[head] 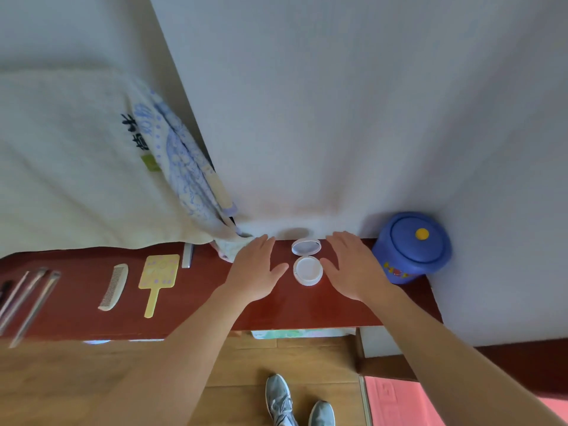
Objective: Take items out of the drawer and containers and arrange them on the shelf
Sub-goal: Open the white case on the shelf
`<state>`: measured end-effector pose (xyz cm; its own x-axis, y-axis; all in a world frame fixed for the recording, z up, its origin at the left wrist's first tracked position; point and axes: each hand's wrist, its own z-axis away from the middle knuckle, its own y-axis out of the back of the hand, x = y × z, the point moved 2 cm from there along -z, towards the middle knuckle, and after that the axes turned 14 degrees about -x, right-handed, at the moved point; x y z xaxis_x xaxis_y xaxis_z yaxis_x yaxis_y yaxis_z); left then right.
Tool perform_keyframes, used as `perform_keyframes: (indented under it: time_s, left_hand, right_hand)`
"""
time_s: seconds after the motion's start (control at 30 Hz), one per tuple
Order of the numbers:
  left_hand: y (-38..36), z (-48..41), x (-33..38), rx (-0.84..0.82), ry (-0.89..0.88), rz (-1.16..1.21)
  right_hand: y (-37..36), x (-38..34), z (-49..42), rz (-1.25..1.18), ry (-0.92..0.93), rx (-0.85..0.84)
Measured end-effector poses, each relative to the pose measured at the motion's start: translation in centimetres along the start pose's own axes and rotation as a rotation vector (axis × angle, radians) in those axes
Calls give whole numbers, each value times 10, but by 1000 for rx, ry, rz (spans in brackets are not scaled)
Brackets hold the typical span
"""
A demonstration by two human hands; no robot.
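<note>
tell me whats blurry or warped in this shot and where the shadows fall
Head view: wide-angle warp bows the red shelf and slants the wall corner. The brushes at the left edge are smeared, and the towel looks soft. Light is soft and even, with no glare. A faint shadow sits on the wall behind the open compact, another left of the blue jar.

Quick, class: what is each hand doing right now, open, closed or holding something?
Left hand: open, holding nothing.
Right hand: open, holding nothing.
</note>
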<state>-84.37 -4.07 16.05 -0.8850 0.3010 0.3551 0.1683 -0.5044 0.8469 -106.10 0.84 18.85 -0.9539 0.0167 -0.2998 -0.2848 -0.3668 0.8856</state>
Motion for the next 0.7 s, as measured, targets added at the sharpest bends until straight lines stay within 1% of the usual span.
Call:
perform_keyframes:
  time_s: [0.23, 0.43, 0.53, 0.7]
  left_hand:
    - [23, 37, 27, 136, 6, -25]
    - [29, 66, 39, 263, 62, -189]
    - [27, 79, 46, 276, 89, -228]
    - [22, 96, 49, 297, 109, -228]
  right_hand:
    - [25, -9, 30, 129, -23, 75]
    - [36, -12, 53, 157, -24, 97]
    - [38, -15, 65, 166, -18, 109]
    - [38, -18, 79, 162, 0, 108]
